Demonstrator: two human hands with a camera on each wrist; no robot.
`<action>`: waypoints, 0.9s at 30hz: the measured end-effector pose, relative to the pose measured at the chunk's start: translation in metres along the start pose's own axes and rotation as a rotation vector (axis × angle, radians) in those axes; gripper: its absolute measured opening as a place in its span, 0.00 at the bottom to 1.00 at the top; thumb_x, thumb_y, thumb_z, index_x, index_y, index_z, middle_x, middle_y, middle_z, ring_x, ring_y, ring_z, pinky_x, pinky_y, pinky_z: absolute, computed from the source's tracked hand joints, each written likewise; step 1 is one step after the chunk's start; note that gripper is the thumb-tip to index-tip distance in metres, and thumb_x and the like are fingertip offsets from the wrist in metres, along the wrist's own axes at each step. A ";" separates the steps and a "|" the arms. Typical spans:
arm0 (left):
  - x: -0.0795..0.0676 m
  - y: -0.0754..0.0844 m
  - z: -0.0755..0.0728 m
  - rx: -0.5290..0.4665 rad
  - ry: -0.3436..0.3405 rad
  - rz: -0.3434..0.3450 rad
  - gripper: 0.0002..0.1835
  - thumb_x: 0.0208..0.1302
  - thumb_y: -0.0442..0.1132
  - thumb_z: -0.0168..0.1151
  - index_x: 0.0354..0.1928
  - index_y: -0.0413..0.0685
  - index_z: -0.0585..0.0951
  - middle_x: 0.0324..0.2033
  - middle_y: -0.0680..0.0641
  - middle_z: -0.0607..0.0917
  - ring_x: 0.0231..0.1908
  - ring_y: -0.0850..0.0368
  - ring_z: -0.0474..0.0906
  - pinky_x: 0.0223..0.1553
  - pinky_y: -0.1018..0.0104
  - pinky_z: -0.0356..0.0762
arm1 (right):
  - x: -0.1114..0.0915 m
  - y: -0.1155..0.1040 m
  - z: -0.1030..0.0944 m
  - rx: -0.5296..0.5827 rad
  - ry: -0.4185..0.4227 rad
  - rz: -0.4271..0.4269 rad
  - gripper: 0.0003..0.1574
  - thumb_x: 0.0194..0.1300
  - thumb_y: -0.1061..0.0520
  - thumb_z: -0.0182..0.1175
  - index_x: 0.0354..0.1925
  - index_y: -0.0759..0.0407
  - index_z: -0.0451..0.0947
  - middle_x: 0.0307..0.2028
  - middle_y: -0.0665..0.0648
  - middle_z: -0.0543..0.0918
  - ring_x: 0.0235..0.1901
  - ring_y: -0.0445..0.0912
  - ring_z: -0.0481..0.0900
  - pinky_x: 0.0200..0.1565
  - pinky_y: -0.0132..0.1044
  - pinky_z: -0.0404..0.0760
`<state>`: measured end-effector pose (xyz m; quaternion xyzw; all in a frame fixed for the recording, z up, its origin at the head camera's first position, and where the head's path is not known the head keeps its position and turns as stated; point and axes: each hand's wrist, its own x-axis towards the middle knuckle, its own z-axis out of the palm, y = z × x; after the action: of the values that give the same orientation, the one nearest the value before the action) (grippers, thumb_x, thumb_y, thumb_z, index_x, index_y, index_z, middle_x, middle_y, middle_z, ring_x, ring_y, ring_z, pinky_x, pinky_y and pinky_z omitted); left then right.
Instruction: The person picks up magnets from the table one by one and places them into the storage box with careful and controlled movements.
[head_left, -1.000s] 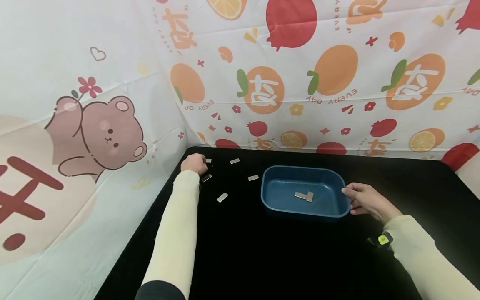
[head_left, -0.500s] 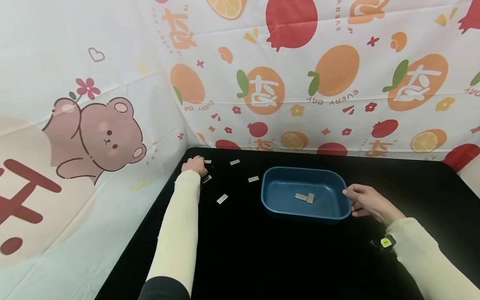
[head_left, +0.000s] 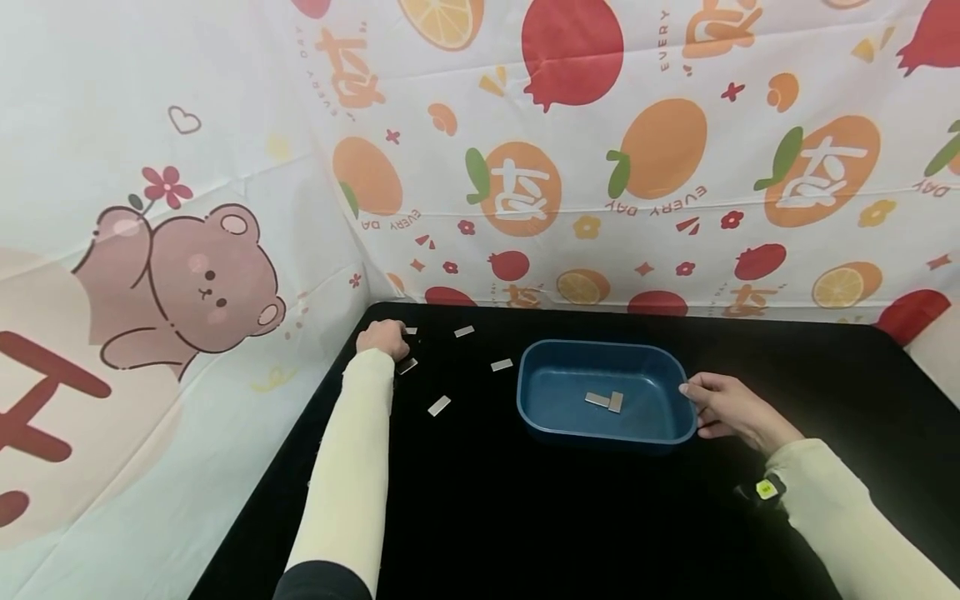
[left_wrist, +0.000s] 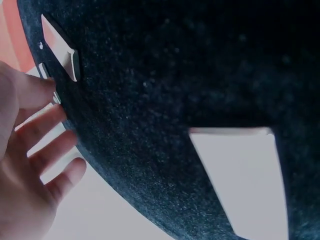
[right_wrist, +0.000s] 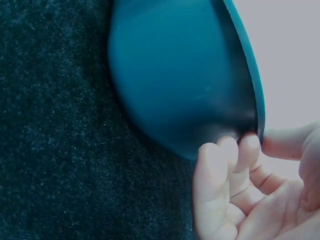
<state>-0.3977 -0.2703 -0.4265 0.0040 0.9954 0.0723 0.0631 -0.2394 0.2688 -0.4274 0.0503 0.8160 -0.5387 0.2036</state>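
Observation:
At the table's far left corner, my left hand point(head_left: 382, 338) has its thumb and index finger at a thin silver rectangular plate point(left_wrist: 56, 96). In the left wrist view the thumb covers this plate's middle; the other fingers are spread loosely. My right hand point(head_left: 738, 410) grips the right end of a blue plastic box point(head_left: 604, 435). Its thumb lies at the rim and its fingertips point(right_wrist: 250, 145) press the outer wall. Two silver plates point(head_left: 597, 400) lie touching on the box floor.
Several more silver plates lie spread on the black table point(head_left: 525, 517), among them a tilted plate point(head_left: 439, 406), a plate point(head_left: 502, 365) near the box and a plate point(head_left: 464, 332) farther back. Printed cloth point(head_left: 585, 167) hangs along the back and left sides.
The left hand's fingers shift slightly at the far left plate. The right hand keeps its hold on the box. The head view tilts a little, so everything sits slightly lower.

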 end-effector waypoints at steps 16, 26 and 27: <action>0.003 -0.002 0.009 -0.059 0.032 0.051 0.17 0.54 0.33 0.51 0.46 0.51 0.77 0.46 0.43 0.79 0.42 0.45 0.73 0.39 0.50 0.70 | 0.000 0.000 0.002 -0.025 0.020 -0.008 0.25 0.65 0.40 0.50 0.42 0.62 0.69 0.25 0.54 0.75 0.24 0.45 0.78 0.33 0.39 0.82; -0.004 0.006 0.001 -0.017 0.043 -0.026 0.12 0.53 0.35 0.51 0.39 0.45 0.79 0.45 0.40 0.79 0.41 0.44 0.75 0.38 0.49 0.74 | -0.001 -0.001 0.001 -0.007 0.017 0.002 0.25 0.65 0.40 0.50 0.41 0.62 0.69 0.24 0.52 0.75 0.24 0.44 0.78 0.32 0.38 0.82; -0.004 0.006 0.000 -0.019 0.041 -0.040 0.10 0.53 0.35 0.51 0.36 0.44 0.79 0.44 0.40 0.79 0.39 0.45 0.76 0.36 0.50 0.74 | -0.001 -0.001 0.001 -0.008 0.019 0.004 0.25 0.64 0.40 0.50 0.41 0.61 0.69 0.24 0.52 0.75 0.24 0.44 0.78 0.32 0.38 0.82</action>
<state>-0.3933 -0.2640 -0.4250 -0.0181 0.9956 0.0806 0.0441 -0.2386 0.2675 -0.4272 0.0562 0.8199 -0.5344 0.1972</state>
